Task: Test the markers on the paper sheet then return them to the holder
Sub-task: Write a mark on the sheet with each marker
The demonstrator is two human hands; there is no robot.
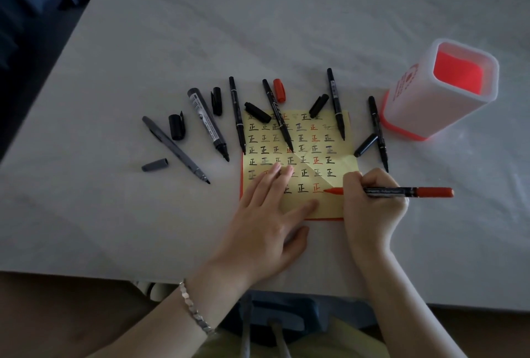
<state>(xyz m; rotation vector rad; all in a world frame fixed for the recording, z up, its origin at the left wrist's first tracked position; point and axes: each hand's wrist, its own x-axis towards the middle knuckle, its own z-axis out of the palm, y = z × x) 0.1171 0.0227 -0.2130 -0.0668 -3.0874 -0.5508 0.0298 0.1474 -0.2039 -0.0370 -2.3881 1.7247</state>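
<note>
**Red marker (430, 192) tip on the yellow sheet**

The right hand (370, 205) held the red marker over the right edge of the paper sheet (329, 205). Its fingers (352, 183) were curled and pinched the barrel. The red tip touched the paper just beside a red character in the lowest written row, and the marker lay almost level with its red rear end pointing right.

The left hand (266, 214) lay flat on the sheet's near left part, its fingers straight and slightly spread, pressing the paper to the bench (258, 28). A silver bracelet (195, 309) circled that wrist. The sheet sat close to the bench's near edge, creased on a diagonal and filled with rows of small characters, mostly black and some red.

Uncapped markers fanned round the sheet with their tips toward the near edge:
- A grey marker (175, 148) and a thick marker (208, 122) lay on the bench to the sheet's left.
- A thin black marker (237, 115) ended at the sheet's left edge.
- Two black markers (277, 115) (336, 104) reached across its far edge onto the paper.
- One more (378, 134) lay just off its right edge.

Loose caps lay among them. A red cap (279, 90) was just past the far edge, a grey cap (155, 165) was farthest left, and black caps (175, 127) were scattered between.

The holder (415, 111), white with a red base and a red inside, stood upright beyond the sheet's far right corner, apart from it.
</note>
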